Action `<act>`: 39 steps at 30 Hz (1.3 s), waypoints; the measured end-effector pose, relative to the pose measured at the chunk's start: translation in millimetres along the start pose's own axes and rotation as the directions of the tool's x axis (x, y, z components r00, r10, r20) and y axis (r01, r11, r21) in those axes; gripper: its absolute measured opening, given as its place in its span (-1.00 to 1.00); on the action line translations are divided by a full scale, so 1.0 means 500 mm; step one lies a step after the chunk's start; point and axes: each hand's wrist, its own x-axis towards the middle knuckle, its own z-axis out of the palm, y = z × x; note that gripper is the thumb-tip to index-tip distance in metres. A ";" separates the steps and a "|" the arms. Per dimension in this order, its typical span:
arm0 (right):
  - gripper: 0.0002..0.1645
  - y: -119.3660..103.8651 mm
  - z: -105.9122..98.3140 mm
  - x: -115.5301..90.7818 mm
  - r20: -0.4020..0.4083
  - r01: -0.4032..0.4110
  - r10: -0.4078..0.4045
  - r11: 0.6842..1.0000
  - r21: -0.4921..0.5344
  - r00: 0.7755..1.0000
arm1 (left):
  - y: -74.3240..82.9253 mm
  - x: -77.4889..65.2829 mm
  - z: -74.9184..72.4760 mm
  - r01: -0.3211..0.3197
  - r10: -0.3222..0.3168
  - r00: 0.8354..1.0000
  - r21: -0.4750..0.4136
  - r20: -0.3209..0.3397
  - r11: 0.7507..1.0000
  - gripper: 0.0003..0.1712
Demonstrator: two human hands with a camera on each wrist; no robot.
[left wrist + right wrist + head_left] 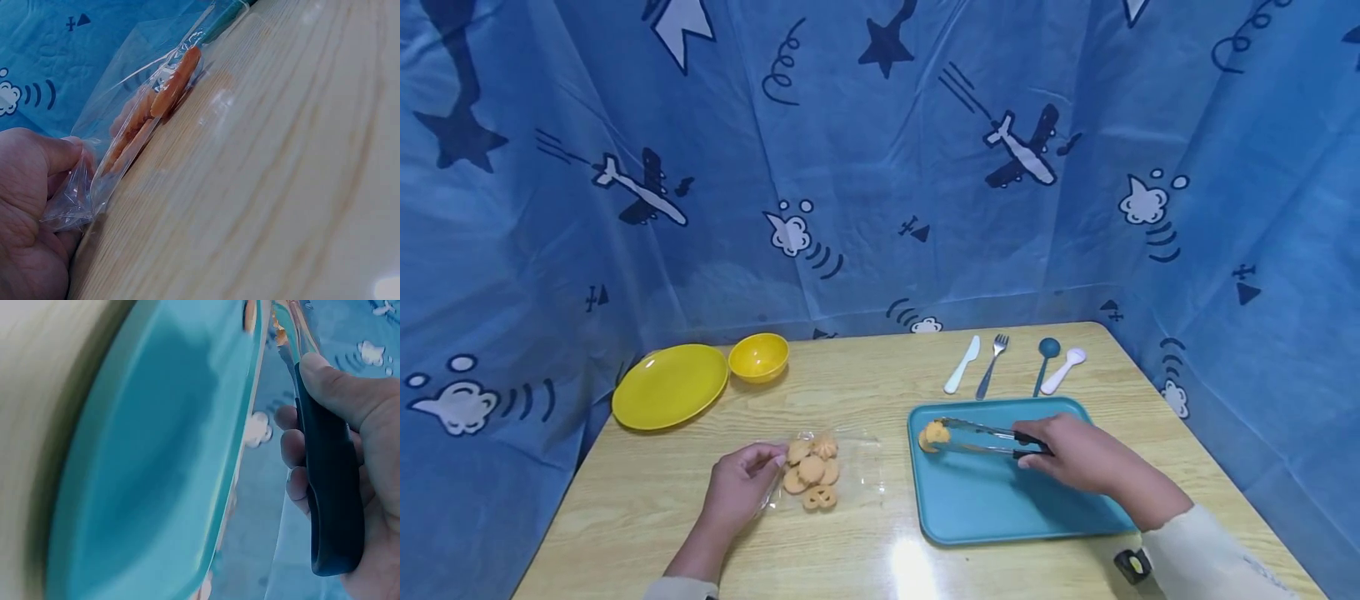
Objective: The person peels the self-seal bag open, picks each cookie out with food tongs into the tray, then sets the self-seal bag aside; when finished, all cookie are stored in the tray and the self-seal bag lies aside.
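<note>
My left hand (741, 487) pinches the edge of a clear plastic bag (861, 467) lying on the table. Several cookies (811, 469) are inside or on that bag, one of them pretzel-shaped. In the left wrist view the bag's crumpled corner (72, 200) sits between thumb and fingers. My right hand (1071, 454) grips a pair of metal tongs (981, 427) by the black handles (331, 487). The tong tips are at a cookie (937, 432) over the left end of a teal tray (1000, 500); another cookie (925, 444) shows partly beneath it.
A yellow plate (670, 387) and a yellow bowl (758, 358) stand at the back left. Behind the tray lie a white knife (962, 365), a fork (992, 367), a teal spoon (1047, 354) and a pale spoon (1064, 371). A blue printed curtain (850, 167) surrounds the table.
</note>
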 end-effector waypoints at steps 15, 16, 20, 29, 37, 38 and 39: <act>-0.40 0.063 0.009 -0.042 0.009 -0.091 0.091 0.996 -0.009 0.996 | -0.002 0.001 0.001 0.003 -0.002 1.000 -0.012 0.000 1.000 -0.88; -0.40 0.063 0.010 -0.041 0.010 -0.086 0.086 0.996 -0.008 0.996 | -0.003 0.001 0.001 0.004 -0.004 1.000 -0.009 -0.002 1.000 -0.88; -0.40 0.063 0.014 -0.038 0.010 -0.087 0.087 0.996 -0.011 0.996 | -0.005 0.001 0.001 0.003 -0.003 1.000 -0.009 -0.009 1.000 -0.89; -0.40 0.063 0.017 -0.040 0.009 -0.087 0.087 0.996 -0.002 0.996 | -0.006 0.004 0.002 0.002 -0.002 1.000 -0.001 -0.004 1.000 -0.88; -0.41 0.066 0.020 -0.040 0.005 -0.093 0.093 0.996 0.013 0.996 | -0.006 0.003 0.002 -0.003 0.003 1.000 -0.005 -0.006 1.000 -0.88; -0.41 0.065 0.020 -0.040 0.006 -0.093 0.093 0.995 0.019 0.996 | -0.006 0.004 0.002 -0.001 0.001 1.000 -0.003 -0.006 1.000 -0.88; -0.41 0.065 0.020 -0.040 0.007 -0.091 0.091 0.996 0.023 0.996 | -0.006 0.004 0.002 0.001 -0.001 1.000 -0.002 -0.006 1.000 -0.89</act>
